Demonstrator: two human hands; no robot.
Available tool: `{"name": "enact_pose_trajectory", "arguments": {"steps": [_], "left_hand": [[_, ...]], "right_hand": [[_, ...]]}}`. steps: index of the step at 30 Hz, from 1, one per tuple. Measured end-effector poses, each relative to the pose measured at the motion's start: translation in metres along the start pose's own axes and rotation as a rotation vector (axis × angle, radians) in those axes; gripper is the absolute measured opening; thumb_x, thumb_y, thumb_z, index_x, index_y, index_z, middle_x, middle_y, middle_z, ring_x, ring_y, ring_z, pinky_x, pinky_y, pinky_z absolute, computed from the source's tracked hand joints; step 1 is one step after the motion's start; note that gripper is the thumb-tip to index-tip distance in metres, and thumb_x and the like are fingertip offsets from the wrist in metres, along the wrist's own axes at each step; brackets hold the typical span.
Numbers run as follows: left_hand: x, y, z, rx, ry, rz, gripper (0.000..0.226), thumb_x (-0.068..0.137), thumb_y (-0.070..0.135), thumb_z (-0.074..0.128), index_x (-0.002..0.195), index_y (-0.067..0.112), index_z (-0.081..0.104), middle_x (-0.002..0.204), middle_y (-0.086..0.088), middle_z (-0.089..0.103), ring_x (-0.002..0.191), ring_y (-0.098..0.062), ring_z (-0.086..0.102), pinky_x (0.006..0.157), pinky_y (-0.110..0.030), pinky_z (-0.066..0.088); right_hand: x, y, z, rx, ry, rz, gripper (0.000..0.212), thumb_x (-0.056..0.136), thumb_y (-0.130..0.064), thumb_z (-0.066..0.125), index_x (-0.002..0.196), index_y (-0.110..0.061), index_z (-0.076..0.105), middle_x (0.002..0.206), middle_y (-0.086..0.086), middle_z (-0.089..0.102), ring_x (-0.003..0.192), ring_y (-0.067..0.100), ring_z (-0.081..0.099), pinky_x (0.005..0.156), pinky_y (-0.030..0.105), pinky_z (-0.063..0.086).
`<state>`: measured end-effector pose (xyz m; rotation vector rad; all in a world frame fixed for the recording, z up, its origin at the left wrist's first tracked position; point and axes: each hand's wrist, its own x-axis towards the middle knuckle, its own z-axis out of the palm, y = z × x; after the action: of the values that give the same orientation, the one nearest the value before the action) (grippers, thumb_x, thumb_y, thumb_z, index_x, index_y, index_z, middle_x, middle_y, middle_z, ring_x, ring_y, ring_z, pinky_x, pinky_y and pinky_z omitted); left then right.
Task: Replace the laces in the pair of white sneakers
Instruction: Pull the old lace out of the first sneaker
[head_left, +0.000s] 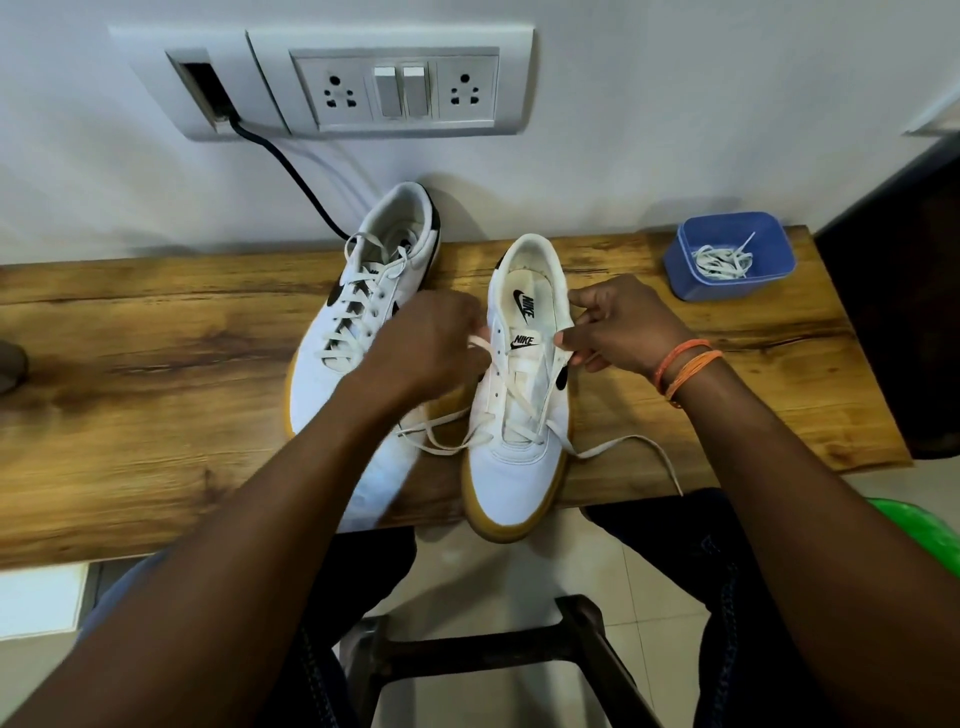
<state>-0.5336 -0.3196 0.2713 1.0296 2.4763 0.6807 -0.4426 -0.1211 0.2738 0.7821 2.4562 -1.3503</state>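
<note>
Both hands are working the limp, light lace (511, 395) on the sneaker (519, 415) between them on the counter (156, 338): left hand (431, 343) and right hand (618, 327) each pinching it near the upper eyelets, likely the best hold.

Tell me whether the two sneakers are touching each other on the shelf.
Cannot tell. In the head view the left sneaker and right sneaker lie side by side, but the left hand and forearm cover the stretch between them.
</note>
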Motion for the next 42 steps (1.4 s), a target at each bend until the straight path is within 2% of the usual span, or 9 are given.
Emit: {"name": "enact_pose_trajectory", "arguments": {"steps": [3,7,10,16,22,26,30,38,42], "left_hand": [[-0.002,0.007,0.012,-0.025,-0.079,0.129,0.041,0.077,0.023,0.072,0.113,0.021,0.054,0.074,0.006,0.057,0.065,-0.009,0.054,0.057,-0.032,0.046],[-0.010,0.027,0.026,0.190,-0.165,0.294,0.020,0.084,0.030,0.066,0.103,0.026,0.070,0.079,0.006,0.064,0.071,-0.009,0.056,0.060,-0.026,0.042],[-0.014,0.029,0.039,0.252,-0.252,0.250,0.016,0.086,0.034,0.064,0.096,0.028,0.075,0.089,0.000,0.070,0.082,-0.022,0.065,0.061,-0.030,0.048],[-0.006,0.019,0.023,0.071,-0.245,0.249,0.015,0.082,0.023,0.064,0.086,0.025,0.078,0.085,0.007,0.073,0.078,-0.014,0.066,0.069,-0.032,0.052],[0.006,-0.004,0.000,-0.086,0.167,-0.006,0.008,0.074,0.025,0.065,0.077,0.019,0.070,0.064,0.008,0.061,0.063,-0.013,0.060,0.059,-0.032,0.051],[0.001,0.010,0.017,-0.005,0.032,0.119,0.028,0.079,0.023,0.064,0.108,0.026,0.062,0.071,0.007,0.059,0.072,-0.018,0.061,0.063,-0.034,0.052],[-0.009,0.026,0.036,0.192,-0.113,0.331,0.018,0.083,0.025,0.058,0.092,0.026,0.073,0.082,0.001,0.072,0.075,-0.019,0.067,0.063,-0.036,0.054],[-0.008,0.024,0.035,0.144,-0.250,0.299,0.023,0.082,0.025,0.053,0.081,0.019,0.075,0.080,0.001,0.073,0.073,-0.017,0.065,0.065,-0.038,0.054],[0.000,0.012,0.007,0.108,-0.093,0.135,0.027,0.075,0.039,0.053,0.072,0.018,0.071,0.072,0.003,0.067,0.067,-0.014,0.061,0.064,-0.038,0.054]], "right_hand": [[0.000,0.000,0.000,0.005,-0.002,0.004,0.034,0.081,-0.003,0.073,0.115,-0.006,0.070,0.087,0.014,0.074,0.075,0.031,0.073,0.067,0.041,0.062],[-0.001,0.000,0.000,0.011,-0.007,0.006,0.035,0.082,-0.004,0.074,0.116,-0.007,0.070,0.090,0.014,0.074,0.077,0.031,0.073,0.066,0.038,0.062],[-0.001,0.000,0.000,0.007,-0.012,0.004,0.036,0.082,-0.005,0.074,0.117,-0.008,0.069,0.090,0.012,0.075,0.075,0.029,0.073,0.062,0.033,0.061],[-0.001,0.003,-0.002,0.017,-0.014,0.003,0.037,0.082,-0.004,0.074,0.119,-0.008,0.068,0.090,0.013,0.074,0.076,0.030,0.073,0.067,0.040,0.062],[-0.001,0.005,0.000,-0.009,0.004,-0.024,0.032,0.083,-0.004,0.073,0.114,-0.006,0.070,0.086,0.014,0.074,0.071,0.027,0.073,0.063,0.038,0.062],[-0.001,0.005,0.000,-0.019,0.006,-0.026,0.032,0.084,-0.004,0.072,0.115,-0.008,0.070,0.087,0.014,0.074,0.071,0.027,0.073,0.064,0.038,0.062],[-0.002,0.005,0.003,-0.043,0.030,-0.043,0.028,0.084,-0.005,0.071,0.113,-0.005,0.070,0.086,0.015,0.074,0.069,0.027,0.073,0.065,0.042,0.062],[-0.005,0.006,0.009,-0.087,0.085,-0.048,0.031,0.085,-0.007,0.070,0.110,0.009,0.063,0.088,0.019,0.071,0.064,0.023,0.072,0.063,0.046,0.061],[-0.005,0.006,0.008,-0.085,0.082,-0.041,0.031,0.084,-0.006,0.071,0.110,0.009,0.064,0.086,0.017,0.072,0.064,0.020,0.072,0.063,0.043,0.062]]}}
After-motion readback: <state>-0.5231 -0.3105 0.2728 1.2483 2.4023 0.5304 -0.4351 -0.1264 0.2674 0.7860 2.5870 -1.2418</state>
